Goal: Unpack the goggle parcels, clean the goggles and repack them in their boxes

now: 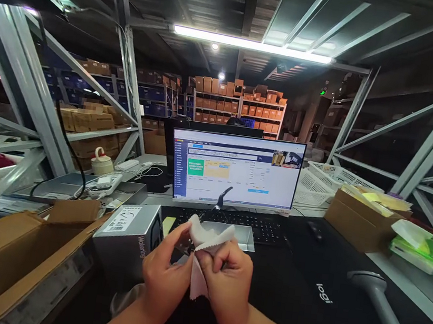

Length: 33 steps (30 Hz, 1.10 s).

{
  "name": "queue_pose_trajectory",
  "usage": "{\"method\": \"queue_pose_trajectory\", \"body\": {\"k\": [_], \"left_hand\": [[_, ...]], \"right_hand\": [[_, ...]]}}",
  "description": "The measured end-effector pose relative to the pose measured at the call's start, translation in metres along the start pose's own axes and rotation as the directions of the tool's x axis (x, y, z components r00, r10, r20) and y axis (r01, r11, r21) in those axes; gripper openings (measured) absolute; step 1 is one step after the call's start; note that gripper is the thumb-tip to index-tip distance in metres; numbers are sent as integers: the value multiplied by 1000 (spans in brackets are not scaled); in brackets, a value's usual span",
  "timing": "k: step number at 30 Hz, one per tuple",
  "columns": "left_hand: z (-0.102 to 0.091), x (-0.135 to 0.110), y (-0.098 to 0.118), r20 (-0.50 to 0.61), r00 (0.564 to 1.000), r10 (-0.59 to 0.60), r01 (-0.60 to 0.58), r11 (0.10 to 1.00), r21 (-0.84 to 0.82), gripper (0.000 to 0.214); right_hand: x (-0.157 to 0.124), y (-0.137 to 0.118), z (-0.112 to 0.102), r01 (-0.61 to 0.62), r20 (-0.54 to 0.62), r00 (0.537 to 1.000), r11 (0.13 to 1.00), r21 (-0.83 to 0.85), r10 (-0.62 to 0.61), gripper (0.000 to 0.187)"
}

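One white cloth (212, 238) is bunched above the black desk mat (281, 303), my left hand (166, 269) pinched at its edge and my right hand (229, 280) curled tight on it, seemingly to keep it against a thin, dark-tipped object (225, 197) I cannot fully see.

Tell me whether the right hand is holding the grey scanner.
No, the right hand grips a white cloth, while the grey scanner lies apart on the black mat.

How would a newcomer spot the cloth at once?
Find the lit monitor, then drop past the black keyboard to the left hand and right hand. The cloth is bunched between them: white, creased, its zigzag edge setting it apart from the silver box nearby.
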<state>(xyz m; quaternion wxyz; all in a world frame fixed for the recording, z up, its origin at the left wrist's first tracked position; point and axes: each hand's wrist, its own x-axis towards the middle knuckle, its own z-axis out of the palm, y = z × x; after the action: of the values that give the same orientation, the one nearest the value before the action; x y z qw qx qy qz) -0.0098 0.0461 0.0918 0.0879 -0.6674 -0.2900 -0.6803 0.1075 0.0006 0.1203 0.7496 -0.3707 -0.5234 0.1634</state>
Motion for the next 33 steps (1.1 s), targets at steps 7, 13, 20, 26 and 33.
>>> {"method": "queue_pose_trajectory", "body": {"k": [7,13,20,26,33], "left_hand": [[4,-6,14,116,978,176,-177,984,2,37],[-2,-4,13,177,976,124,-117,992,-50,48],[-18,5,15,255,967,-21,59,988,-144,43],[-6,12,21,335,935,119,-83,989,-120,51],[-9,12,12,315,946,-74,123,983,-139,45]], "right_hand": [[43,-6,-16,-455,58,870,752,477,489,50],[20,5,-9,-286,-175,920,907,311,350,46],[-3,-4,1,-207,25,978,971,116,205,48],[42,-4,-17,-460,72,863,718,523,500,62],[-7,20,7,-226,-98,967,968,109,237,50]]}}
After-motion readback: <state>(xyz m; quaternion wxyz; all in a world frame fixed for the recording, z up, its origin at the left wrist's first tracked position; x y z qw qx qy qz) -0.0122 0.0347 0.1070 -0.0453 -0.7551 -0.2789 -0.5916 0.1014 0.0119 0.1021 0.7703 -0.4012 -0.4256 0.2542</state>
